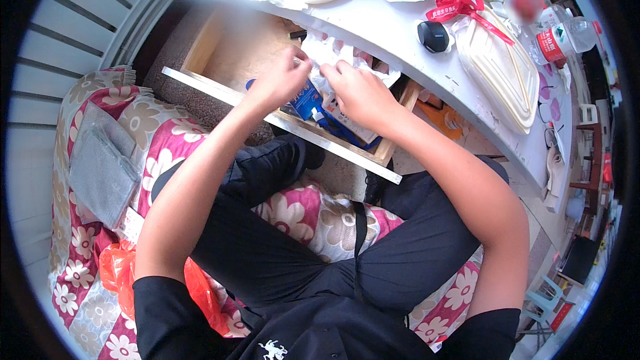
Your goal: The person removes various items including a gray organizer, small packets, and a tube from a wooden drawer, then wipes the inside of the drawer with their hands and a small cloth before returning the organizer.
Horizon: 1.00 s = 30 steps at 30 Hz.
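Head view: crumpled white plastic [325, 49], in the open drawer [247, 53] at upper centre, lay between and just above left hand [285, 80] and right hand [360, 92], right nearer, fingers narrowly curled, grip indiscernible.

Your way is open over the bare left part of the drawer [240, 53], beside your left hand [283, 80]. Toward your right hand [360, 90], a blue box [307, 101] and white plastic [321, 53] crowd it; the tabletop [373, 19] blocks the rear.
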Each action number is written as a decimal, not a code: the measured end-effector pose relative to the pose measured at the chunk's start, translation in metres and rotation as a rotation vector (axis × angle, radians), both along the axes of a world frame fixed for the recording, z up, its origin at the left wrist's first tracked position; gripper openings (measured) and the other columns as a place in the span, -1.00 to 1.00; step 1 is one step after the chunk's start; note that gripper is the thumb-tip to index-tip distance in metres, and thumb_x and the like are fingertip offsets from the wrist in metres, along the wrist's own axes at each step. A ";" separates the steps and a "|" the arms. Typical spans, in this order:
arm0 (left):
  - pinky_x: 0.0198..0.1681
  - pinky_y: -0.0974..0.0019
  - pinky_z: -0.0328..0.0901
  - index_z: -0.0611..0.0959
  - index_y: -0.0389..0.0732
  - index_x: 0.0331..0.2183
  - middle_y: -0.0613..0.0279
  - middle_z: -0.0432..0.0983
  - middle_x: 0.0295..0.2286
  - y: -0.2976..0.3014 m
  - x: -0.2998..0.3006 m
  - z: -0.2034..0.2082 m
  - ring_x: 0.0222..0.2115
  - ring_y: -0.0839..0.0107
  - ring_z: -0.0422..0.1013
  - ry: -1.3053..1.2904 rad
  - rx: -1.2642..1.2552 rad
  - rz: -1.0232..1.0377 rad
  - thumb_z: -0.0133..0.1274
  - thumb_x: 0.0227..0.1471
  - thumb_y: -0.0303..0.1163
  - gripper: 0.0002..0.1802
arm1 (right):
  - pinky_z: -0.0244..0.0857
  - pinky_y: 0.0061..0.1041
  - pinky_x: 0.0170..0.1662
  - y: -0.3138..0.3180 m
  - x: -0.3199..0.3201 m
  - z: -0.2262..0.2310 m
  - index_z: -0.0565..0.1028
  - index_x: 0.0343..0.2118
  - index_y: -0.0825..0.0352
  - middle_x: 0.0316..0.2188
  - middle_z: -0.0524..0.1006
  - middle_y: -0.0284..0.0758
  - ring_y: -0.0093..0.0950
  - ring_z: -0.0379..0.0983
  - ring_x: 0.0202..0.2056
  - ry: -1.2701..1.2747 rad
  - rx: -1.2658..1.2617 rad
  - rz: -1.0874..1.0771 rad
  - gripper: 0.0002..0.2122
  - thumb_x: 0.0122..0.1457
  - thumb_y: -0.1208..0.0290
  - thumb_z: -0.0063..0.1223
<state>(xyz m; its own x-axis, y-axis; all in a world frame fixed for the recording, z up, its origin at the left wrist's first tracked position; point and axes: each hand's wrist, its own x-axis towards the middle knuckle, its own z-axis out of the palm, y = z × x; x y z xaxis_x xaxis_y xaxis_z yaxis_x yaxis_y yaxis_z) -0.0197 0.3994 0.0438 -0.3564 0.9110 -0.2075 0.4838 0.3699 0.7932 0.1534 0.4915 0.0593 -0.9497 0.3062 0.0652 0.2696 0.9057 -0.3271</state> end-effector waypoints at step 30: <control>-0.20 0.47 0.31 0.56 -0.24 -0.29 0.38 0.46 -0.41 0.004 -0.038 0.035 -0.37 0.62 0.39 -0.216 0.125 0.144 -0.11 0.23 -0.27 -0.74 | 0.23 -0.59 -0.43 0.003 0.071 0.115 0.46 -0.22 0.26 -0.50 0.33 -0.40 -0.59 0.32 -0.50 0.656 -0.184 -0.241 -0.82 0.13 0.62 -0.07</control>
<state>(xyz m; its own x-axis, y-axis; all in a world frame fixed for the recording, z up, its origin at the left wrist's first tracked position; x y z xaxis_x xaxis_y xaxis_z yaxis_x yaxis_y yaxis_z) -0.0572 0.4030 0.0789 -0.4439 0.8774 -0.1820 0.2485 0.3156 0.9158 0.2240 0.4949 0.1743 -0.6372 0.5636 0.5256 0.1510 0.7601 -0.6320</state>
